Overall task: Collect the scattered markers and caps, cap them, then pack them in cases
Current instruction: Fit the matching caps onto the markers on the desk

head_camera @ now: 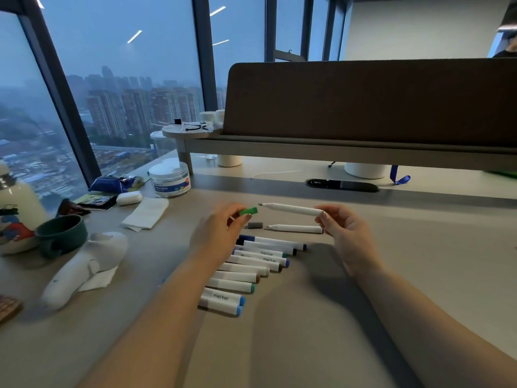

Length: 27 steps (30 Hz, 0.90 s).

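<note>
Left hand (221, 232) pinches green cap (248, 211), right hand (345, 232) marker (291, 209)

On the counter (363, 275), a row of markers (251, 271) lies side by side at centre. Just beyond it lie a loose cap (255, 225) and, right of that, an open marker (295, 228). Above these, the left hand (221, 233) holds a cap (248, 211) just left of the tip of the held marker (291, 210) in the right hand (345, 233). A mug (63, 232) and a bottle (16, 208) stand at far left, with a jar (169, 179) farther back.
</note>
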### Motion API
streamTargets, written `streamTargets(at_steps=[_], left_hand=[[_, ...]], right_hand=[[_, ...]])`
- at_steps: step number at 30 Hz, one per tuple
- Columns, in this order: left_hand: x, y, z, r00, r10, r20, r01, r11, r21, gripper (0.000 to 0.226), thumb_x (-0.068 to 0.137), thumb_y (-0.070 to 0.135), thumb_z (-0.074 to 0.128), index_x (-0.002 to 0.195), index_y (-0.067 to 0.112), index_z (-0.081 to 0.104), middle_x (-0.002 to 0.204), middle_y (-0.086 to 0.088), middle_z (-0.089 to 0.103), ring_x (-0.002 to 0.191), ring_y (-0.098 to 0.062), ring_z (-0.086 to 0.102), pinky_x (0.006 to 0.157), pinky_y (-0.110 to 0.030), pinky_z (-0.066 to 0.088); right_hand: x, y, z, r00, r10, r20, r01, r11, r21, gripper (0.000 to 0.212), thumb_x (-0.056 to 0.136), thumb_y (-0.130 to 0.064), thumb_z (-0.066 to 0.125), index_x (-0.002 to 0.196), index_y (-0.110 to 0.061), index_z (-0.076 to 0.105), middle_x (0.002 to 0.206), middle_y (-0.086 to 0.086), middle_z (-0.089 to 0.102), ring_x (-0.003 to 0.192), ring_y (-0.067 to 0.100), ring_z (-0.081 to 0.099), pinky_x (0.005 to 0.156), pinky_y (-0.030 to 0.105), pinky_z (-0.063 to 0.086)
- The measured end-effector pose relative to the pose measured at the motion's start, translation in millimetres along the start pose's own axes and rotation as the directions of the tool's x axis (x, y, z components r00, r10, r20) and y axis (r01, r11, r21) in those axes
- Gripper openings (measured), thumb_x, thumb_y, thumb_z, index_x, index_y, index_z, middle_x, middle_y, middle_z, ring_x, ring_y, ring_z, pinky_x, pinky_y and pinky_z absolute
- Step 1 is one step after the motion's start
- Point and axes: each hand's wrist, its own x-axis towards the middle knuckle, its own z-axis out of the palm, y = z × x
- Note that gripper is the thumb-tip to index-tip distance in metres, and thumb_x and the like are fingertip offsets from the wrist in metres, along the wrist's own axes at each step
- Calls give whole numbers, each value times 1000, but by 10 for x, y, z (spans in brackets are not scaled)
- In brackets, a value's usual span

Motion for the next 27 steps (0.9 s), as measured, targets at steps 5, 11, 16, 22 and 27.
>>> streamTargets(at_steps=[5, 11, 16, 22, 27], left_hand=[[18, -15, 6, 1000, 8, -1, -8, 1000, -6, 25, 94, 26, 54, 117, 18, 61, 106, 4, 56, 91, -11, 54, 79, -20, 44], [-2, 45, 4, 999, 47, 26, -47, 999, -5, 25, 91, 22, 58, 115, 17, 63, 101, 10, 53, 86, -3, 51, 71, -5, 39], [-17, 86, -46, 998, -56, -40, 41, 954, -297, 26, 91, 16, 57, 116, 16, 61, 96, 11, 64, 85, 5, 60, 72, -1, 46], [-22, 94, 56, 990, -129, -48, 107, 943, -316, 34, 96, 14, 47, 129, 10, 55, 108, -1, 66, 92, -4, 61, 78, -9, 47], [5, 26, 76, 991, -129, -23, 120, 966, -229, 36, 98, 17, 44, 133, 14, 51, 113, -3, 66, 94, -8, 58, 74, -7, 43]], right_hand=[[-2, 0, -7, 1000, -1, 7, 1, 1000, -26, 18, 94, -9, 54, 95, -23, 64, 91, 1, 65, 89, 14, 61, 84, 26, 51], [-38, -10, 29, 996, -39, 81, 49, 990, -128, 19, 93, -11, 56, 97, -29, 63, 96, -1, 66, 93, 10, 62, 83, 23, 52], [-49, -14, 52, 992, -78, 100, 90, 989, -121, 15, 90, -11, 61, 95, -26, 62, 89, -1, 69, 85, 7, 66, 77, 17, 53], [-50, 22, 75, 983, -153, 98, 172, 959, -226, 15, 88, -11, 65, 84, -24, 63, 78, 0, 65, 69, 2, 57, 67, 12, 47], [-49, 41, 84, 981, -162, 106, 188, 932, -311, 15, 88, -11, 66, 82, -24, 62, 79, 1, 65, 72, 7, 56, 66, 10, 43]])
